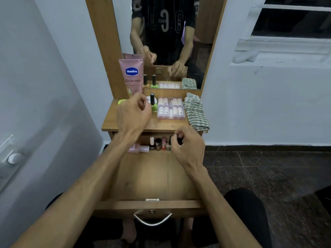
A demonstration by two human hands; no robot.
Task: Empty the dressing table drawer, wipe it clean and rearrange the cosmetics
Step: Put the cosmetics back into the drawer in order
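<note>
A big mirror (161, 42) stands in the upper middle of the frame, above a small wooden table (129, 122). Below the table top, a wooden drawer (152, 176) is pulled far out toward the bottom of the frame, and most of its floor is bare. At the right of the table top lies a folded striped cloth (196, 111). A tall pink tube (132, 76) leans against the mirror frame at the left. Next to the cloth sits a clear box (171, 108) full of little pink bottles. The left hand (132, 115) hangs over the left part of the table top with its fingers curled in; I cannot tell if it is holding anything. The right hand (188, 147) is at the back right of the drawer, and its fingertips pinch a small dark bottle (179, 140). A green nail polish bottle (153, 103) stands upright just beside the left hand. A row of small bottles (158, 144) stands at the back of the drawer, and one pink bottle (138, 148) lies on its side at the left.
</note>
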